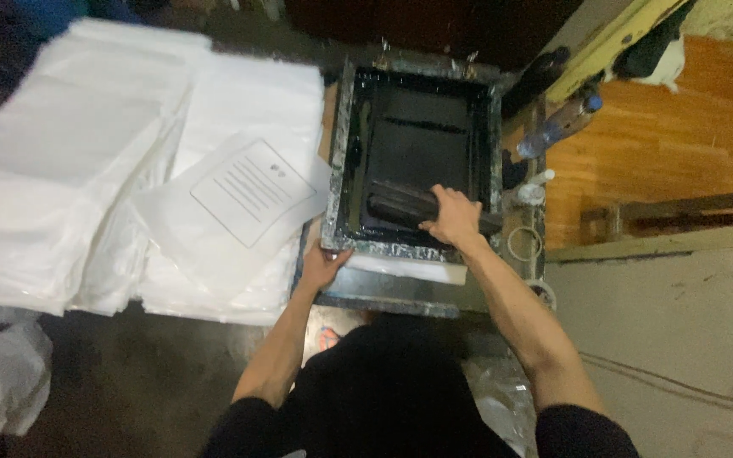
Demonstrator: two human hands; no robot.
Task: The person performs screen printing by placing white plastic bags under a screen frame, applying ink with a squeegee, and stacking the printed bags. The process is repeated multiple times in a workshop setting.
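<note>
Two bare hands work a black-inked printing frame (417, 161): the right hand (453, 216) has its fingers clamped over a dark squeegee (400, 206) lying across the near end of the mesh, while the left hand (324, 265) presses flat, fingers together, on the frame's near-left corner. Just left of those fingers lies a printed white sheet (252, 191) atop stacked white sheets (86, 153). Should the left hand's pressure slacken, the frame could shift and smear the print; inky fingers could also mark the nearby sheets.

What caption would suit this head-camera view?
Right hand grips a squeegee inside an ink-black printing frame; left hand steadies its corner beside white sheets.
</note>
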